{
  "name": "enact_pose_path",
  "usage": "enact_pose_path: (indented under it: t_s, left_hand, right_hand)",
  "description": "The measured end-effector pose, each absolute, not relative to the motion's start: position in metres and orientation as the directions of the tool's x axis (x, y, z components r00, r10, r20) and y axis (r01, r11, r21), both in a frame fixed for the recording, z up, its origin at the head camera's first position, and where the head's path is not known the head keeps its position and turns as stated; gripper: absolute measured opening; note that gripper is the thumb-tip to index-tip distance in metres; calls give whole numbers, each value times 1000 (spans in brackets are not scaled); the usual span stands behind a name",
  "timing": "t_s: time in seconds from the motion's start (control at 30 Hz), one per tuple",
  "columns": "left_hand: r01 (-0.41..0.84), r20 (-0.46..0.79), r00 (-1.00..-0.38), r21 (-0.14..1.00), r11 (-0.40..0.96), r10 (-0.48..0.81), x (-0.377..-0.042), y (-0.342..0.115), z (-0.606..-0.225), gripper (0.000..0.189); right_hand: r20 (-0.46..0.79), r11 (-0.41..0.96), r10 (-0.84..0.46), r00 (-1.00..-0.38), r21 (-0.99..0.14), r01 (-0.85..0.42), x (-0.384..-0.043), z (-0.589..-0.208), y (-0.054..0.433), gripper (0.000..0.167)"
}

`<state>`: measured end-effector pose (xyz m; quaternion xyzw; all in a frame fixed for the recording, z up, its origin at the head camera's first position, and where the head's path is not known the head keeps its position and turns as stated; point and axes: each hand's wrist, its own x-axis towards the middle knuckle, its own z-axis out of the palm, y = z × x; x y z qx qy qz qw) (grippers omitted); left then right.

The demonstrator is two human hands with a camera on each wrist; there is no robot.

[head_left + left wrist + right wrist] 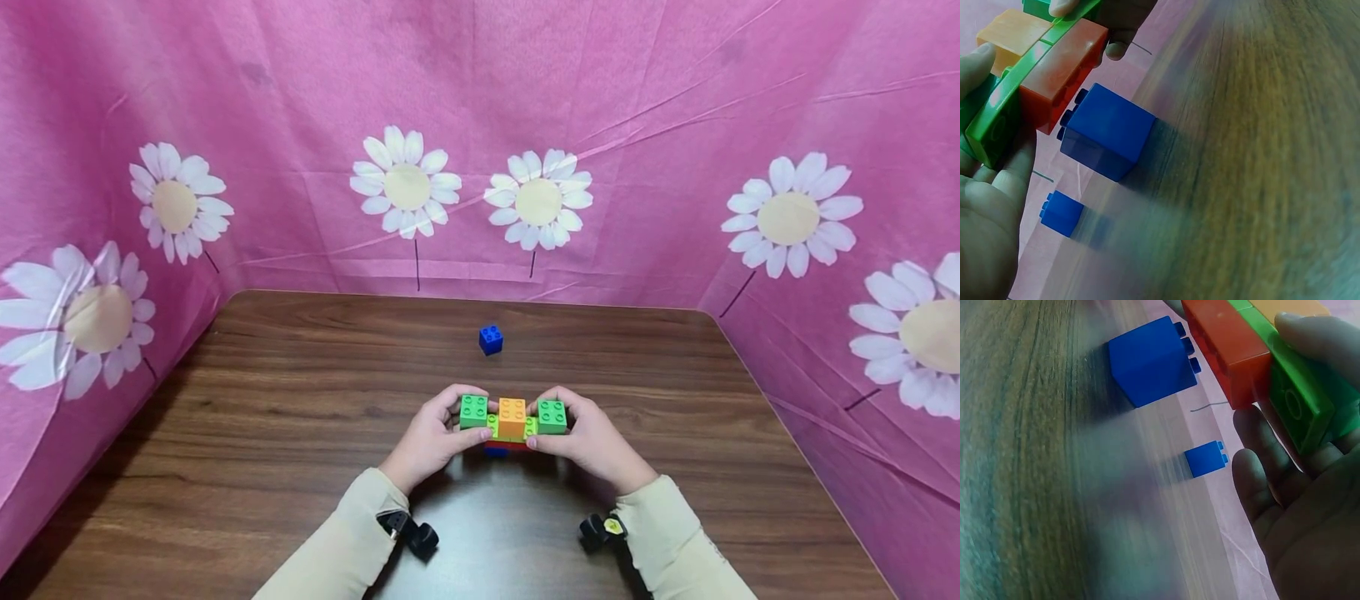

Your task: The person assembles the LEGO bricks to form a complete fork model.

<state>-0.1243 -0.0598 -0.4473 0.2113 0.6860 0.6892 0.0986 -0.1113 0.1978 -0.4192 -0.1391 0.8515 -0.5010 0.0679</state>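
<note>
Between both hands is a joined build of toy building bricks. Its orange brick [512, 419] stands in the middle, with a green brick [473, 412] on the left and another green brick [552, 417] on the right. These sit on a lime-green layer [1016, 87], with a red brick [1063, 75] beneath. My left hand [429, 442] grips the left end, thumb at the front; my right hand [597, 443] grips the right end likewise. Below the red brick, a blue brick [1154, 362] stands studs-up on the table, a small gap apart. In the head view the build mostly hides it.
A second blue brick [491, 340] stands farther back on the brown wooden table [300, 375]. Pink cloth [480, 83] with printed daisies hangs around the back and sides. A black wrist camera [410, 535] is strapped to the left sleeve, another [596, 531] to the right.
</note>
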Motion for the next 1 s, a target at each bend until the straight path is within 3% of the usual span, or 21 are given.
enact_pose_path:
  t_s: [1.0]
  left_hand:
    - [154,158,-883,987,-45,441,-131,-73,-446,45]
  right_hand:
    - [54,409,-235,-971,-901,-149,-109,-429,177,36]
